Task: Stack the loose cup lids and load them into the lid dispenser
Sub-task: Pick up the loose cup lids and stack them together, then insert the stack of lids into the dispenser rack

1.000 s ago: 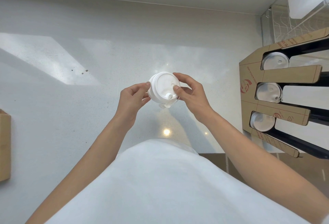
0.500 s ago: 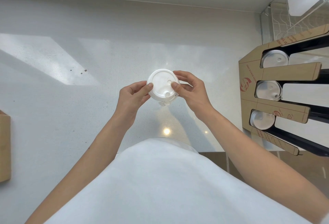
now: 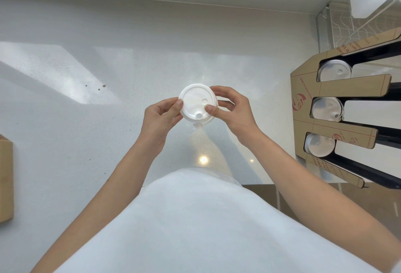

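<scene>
A small stack of white cup lids (image 3: 196, 104) is held above the white counter (image 3: 86, 142), its top face turned toward me. My left hand (image 3: 161, 118) pinches its left rim. My right hand (image 3: 233, 112) grips the right rim, thumb pressed on the top lid. The cardboard lid dispenser (image 3: 303, 120) lies at the right with three slots. A lid shows in the far slot (image 3: 334, 74), in the middle slot (image 3: 326, 108) and in the near slot (image 3: 320, 144).
A brown cardboard box (image 3: 5, 179) sits at the left edge of the counter. A clear wire rack (image 3: 347, 23) stands behind the dispenser at the back right. A few dark specks (image 3: 98, 87) lie on the counter to the left.
The lid stack has tilted so its top faces me more squarely and has risen slightly. Both hands stay on it.
</scene>
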The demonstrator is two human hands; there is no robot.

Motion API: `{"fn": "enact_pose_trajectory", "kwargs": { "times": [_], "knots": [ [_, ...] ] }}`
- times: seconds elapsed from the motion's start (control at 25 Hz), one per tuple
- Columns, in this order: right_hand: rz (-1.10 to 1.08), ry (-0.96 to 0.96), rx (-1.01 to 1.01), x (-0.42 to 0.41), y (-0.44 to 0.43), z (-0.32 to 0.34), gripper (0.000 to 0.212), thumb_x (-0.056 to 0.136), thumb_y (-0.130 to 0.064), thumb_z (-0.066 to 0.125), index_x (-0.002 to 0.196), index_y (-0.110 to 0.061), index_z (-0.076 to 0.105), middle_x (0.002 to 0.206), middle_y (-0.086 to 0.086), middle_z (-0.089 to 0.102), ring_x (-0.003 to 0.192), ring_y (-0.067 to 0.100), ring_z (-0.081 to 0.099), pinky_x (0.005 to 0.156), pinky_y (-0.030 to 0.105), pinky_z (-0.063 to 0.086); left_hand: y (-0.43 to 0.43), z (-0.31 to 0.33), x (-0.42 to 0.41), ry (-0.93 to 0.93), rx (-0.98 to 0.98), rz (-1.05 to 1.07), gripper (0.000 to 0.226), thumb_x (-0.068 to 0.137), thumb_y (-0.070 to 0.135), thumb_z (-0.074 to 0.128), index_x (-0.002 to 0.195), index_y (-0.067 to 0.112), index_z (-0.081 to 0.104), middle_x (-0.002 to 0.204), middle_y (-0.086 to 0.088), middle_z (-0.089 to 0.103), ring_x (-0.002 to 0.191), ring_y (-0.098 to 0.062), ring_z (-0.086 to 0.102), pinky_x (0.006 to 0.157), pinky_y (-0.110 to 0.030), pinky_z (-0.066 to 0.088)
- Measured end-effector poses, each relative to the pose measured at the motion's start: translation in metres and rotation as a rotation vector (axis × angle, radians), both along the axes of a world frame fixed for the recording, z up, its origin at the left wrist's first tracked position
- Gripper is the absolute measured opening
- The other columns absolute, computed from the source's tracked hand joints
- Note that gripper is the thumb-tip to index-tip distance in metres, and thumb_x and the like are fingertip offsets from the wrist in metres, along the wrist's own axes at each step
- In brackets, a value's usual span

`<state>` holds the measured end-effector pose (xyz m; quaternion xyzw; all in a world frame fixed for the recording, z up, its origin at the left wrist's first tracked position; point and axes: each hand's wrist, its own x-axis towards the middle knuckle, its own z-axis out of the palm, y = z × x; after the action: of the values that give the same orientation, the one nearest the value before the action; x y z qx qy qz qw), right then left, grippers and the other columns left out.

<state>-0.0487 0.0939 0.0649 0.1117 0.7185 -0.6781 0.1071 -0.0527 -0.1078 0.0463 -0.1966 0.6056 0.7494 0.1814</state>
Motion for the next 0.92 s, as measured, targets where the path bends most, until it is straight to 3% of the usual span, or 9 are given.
{"fn": "enact_pose_trajectory", "kwargs": {
  "times": [0.36,0.56,0.64,0.92],
  "knots": [
    [0.007,0.041,0.048,0.004,-0.004,0.001,0.045,0.078,-0.014,0.083,0.119,-0.024,0.066,0.116,-0.012,0.067,0.108,0.016,0.068,0.097,0.037,0.056,0.001,0.002,0.001,0.017,-0.071,0.021,0.031,0.096,0.020,0.067,0.119,-0.001,0.070,0.123,-0.027,0.069,0.119,-0.033,0.068,0.096,-0.029,0.058],
    [0.041,0.049,-0.002,0.009,-0.003,-0.001,0.054,0.082,-0.008,0.079,0.132,-0.015,0.060,0.133,-0.004,0.061,0.123,0.017,0.060,0.096,0.040,0.057,0.005,0.006,0.002,0.079,-0.155,0.077,0.024,0.094,0.029,0.070,0.114,0.017,0.072,0.116,-0.019,0.070,0.107,-0.030,0.073,0.094,-0.035,0.060],
    [0.032,0.061,0.009,0.012,-0.003,-0.001,0.055,0.082,-0.010,0.079,0.133,-0.019,0.059,0.138,0.000,0.055,0.127,0.018,0.057,0.097,0.041,0.056,0.008,0.009,0.002,0.109,-0.191,0.075,0.026,0.095,0.029,0.068,0.116,0.016,0.073,0.116,-0.015,0.069,0.104,-0.028,0.074,0.092,-0.035,0.061],
    [-0.113,0.130,0.090,0.025,-0.002,0.011,0.048,0.084,-0.011,0.077,0.129,-0.015,0.061,0.133,0.005,0.061,0.123,0.014,0.060,0.102,0.042,0.053,0.023,0.023,0.004,0.130,-0.243,0.005,0.031,0.094,0.032,0.064,0.123,0.021,0.073,0.114,0.003,0.075,0.097,-0.012,0.075,0.100,-0.043,0.057]
  ]
}}
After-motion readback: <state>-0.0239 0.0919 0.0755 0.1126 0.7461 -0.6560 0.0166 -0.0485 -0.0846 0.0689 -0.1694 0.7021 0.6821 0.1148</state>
